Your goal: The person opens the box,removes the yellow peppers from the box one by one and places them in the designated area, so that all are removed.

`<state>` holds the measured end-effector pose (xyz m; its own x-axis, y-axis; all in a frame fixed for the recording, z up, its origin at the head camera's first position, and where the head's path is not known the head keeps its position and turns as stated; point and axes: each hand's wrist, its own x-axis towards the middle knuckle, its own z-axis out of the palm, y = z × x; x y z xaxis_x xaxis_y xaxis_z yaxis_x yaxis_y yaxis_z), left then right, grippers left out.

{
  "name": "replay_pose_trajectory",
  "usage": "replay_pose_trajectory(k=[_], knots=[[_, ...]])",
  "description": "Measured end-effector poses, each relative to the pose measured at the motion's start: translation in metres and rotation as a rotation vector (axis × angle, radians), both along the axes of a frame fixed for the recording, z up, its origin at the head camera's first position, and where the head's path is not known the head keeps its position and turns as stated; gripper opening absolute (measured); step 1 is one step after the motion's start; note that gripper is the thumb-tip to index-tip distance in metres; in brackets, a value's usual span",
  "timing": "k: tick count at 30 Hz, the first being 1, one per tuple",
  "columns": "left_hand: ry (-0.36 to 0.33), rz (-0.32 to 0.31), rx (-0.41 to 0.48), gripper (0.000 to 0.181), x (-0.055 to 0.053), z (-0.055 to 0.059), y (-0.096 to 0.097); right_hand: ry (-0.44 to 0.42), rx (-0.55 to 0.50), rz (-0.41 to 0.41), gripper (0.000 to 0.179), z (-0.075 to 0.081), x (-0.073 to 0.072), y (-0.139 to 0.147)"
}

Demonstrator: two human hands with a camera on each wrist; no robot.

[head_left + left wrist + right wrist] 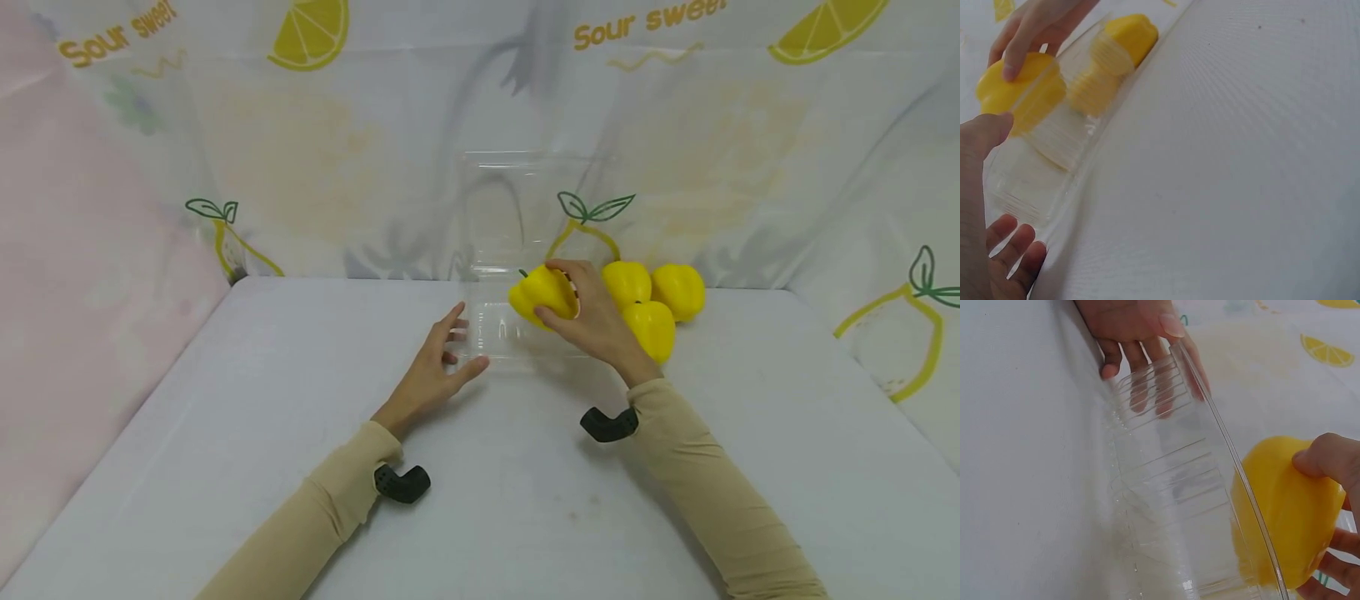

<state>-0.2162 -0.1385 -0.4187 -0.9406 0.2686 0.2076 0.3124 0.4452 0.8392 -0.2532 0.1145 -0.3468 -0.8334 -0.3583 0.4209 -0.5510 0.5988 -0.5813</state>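
My right hand (592, 317) grips a yellow bell pepper (542, 296) with a green stem, thumb on the near side and fingers over the far side. The pepper is over a clear plastic clamshell box (487, 337), partly seen through its wall in the right wrist view. The box's hinged lid (491, 208) stands raised at the back. At the box's left side is my left hand (435, 358), fingers spread and thumb by the near left corner. In the right wrist view, the left fingers (1138, 378) show through the clear wall.
Three more yellow bell peppers (651, 332) sit close together on the white table (300, 400), right of the box and partly behind the right hand. A printed lemon curtain (405, 108) hangs behind the table. A dark curved wrist mount (609, 425) sticks out from each sleeve.
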Motion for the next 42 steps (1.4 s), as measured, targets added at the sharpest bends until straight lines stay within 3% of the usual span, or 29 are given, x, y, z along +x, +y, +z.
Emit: replay_pose_trajectory(k=[17,27,42], knots=[[-0.009,-0.014,-0.016,0.092,0.003,0.001,-0.001,0.018,-0.013,-0.011,0.061,-0.001,0.004,0.014],[0.025,-0.023,-0.012,0.095,0.000,-0.002,0.001,0.021,-0.018,-0.023,0.060,-0.001,0.003,0.023],[0.006,-0.013,-0.006,0.098,-0.001,-0.001,0.002,0.014,-0.011,-0.037,0.062,0.000,0.003,0.033]])
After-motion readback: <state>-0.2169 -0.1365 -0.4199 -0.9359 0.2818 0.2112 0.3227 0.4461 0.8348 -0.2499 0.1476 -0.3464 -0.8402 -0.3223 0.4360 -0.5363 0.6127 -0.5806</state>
